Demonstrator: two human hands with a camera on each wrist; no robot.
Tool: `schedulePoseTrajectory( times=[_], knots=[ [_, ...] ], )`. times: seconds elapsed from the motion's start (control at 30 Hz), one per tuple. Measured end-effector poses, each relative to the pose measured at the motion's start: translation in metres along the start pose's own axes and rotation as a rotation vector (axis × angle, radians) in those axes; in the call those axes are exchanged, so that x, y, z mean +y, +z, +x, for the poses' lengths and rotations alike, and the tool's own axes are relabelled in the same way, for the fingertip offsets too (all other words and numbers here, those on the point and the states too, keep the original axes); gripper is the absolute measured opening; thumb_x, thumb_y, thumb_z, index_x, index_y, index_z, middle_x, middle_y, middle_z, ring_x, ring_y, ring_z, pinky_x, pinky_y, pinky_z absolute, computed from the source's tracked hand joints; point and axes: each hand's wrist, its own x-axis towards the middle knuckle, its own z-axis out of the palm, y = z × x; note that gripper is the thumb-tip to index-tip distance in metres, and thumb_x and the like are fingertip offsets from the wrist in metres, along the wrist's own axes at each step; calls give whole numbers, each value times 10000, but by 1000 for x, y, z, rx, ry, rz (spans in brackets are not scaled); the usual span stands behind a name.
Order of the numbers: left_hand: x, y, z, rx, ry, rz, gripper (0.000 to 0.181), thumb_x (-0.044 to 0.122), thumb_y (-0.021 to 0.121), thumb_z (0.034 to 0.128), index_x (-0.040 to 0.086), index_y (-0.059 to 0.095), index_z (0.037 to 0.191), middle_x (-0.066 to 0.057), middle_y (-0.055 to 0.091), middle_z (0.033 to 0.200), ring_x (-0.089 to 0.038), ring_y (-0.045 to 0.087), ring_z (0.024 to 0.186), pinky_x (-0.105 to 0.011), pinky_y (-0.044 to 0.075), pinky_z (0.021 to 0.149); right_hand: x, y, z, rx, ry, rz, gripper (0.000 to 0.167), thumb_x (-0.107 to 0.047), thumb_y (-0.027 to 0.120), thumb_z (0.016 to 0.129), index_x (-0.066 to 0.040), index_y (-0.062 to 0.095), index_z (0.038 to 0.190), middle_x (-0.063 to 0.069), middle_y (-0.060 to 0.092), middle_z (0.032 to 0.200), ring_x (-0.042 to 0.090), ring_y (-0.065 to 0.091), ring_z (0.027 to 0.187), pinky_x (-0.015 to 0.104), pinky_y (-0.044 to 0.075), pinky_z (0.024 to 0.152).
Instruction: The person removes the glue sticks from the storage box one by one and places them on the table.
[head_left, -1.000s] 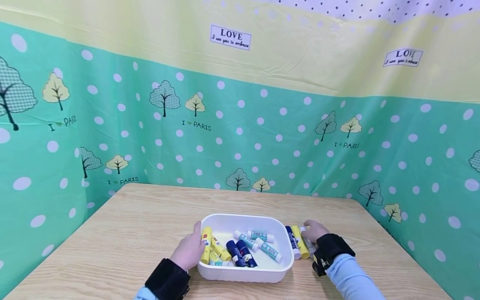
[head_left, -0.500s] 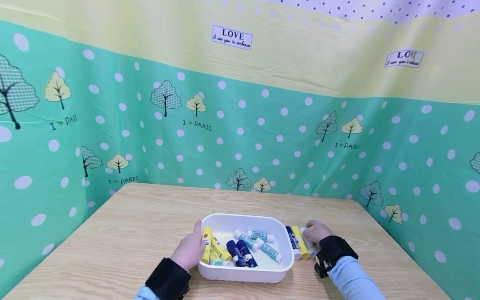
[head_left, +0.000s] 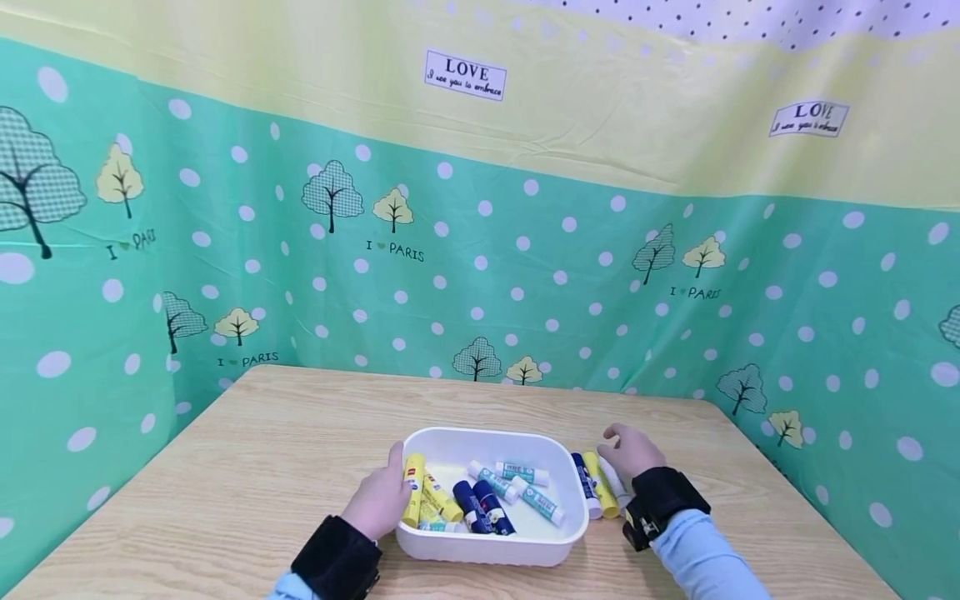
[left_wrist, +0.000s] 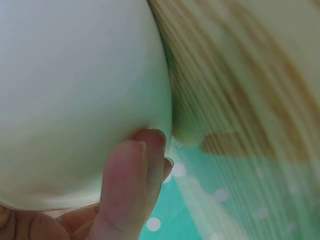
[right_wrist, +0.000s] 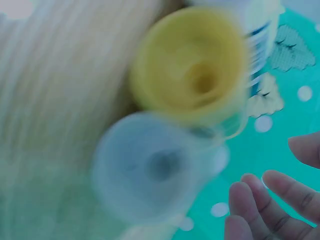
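The white plastic cylinder [head_left: 611, 480] risked rolling if your relaxed right hand [head_left: 634, 453] nudged it; your left hand [head_left: 379, 498] gripped the oblong white plastic tub [head_left: 487, 548].

Right grip [head_left: 632, 454]: room over worktop [head_left: 738, 483] to its right and beyond, up to the curtain [head_left: 480, 275]. White tube [head_left: 614, 485] just nearside; yellow tube [head_left: 600, 490], navy tube [head_left: 585, 482], then bin [head_left: 487, 550] block low leftward passage. Left grip [head_left: 378, 498]: bin wall obstructs rightward, room leftward.
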Motion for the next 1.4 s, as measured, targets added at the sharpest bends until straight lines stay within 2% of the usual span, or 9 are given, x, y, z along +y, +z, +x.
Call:
schedulePoseTrajectory(
  times=[0.37, 0.7, 0.97, 1.17, 1.4],
  knots=[
    [0, 0, 0, -7, -9, -19, 549, 42, 388, 826, -92, 147, 1301, -231, 579, 777, -170, 511, 532, -269, 395, 474, -62, -14, -14, 65, -192, 55, 325, -247, 565, 775, -84, 565, 1056, 25, 523, 689, 139, 434, 538, 247, 327, 480],
    [0, -1, 1, -11, -15, -21, 548, 33, 391, 824, -94, 152, 1301, -255, 577, 839, -177, 522, 560, -279, 409, 494, -107, -23, -31, 77, -326, 140, 293, -254, 582, 769, -127, 580, 1032, 12, 527, 699, 127, 443, 546, 241, 352, 487],
    [-1, -1, 0, 2, 15, -17, 558, 24, 403, 811, -110, 152, 1290, -278, 574, 859, -198, 535, 586, -304, 420, 510, -125, -9, -33, 72, -422, 114, 258, -254, 587, 760, -129, 587, 985, -21, 518, 647, 101, 426, 504, 229, 341, 470],
    [0, -3, -1, 1, 9, -25, 554, 27, 400, 818, -104, 152, 1296, -264, 577, 857, -182, 525, 564, -280, 405, 490, -136, 4, -33, 46, -469, 93, 251, -249, 575, 766, -112, 587, 975, -20, 509, 633, 98, 406, 496, 223, 320, 472],
    [-1, -3, 0, 6, 12, -7, 546, 28, 393, 809, -104, 166, 1288, -269, 576, 839, -186, 517, 553, -281, 401, 483, -142, 20, -34, -35, -468, 99, 267, -241, 575, 767, -89, 582, 987, 1, 498, 614, 105, 394, 485, 226, 310, 451]
  ],
)
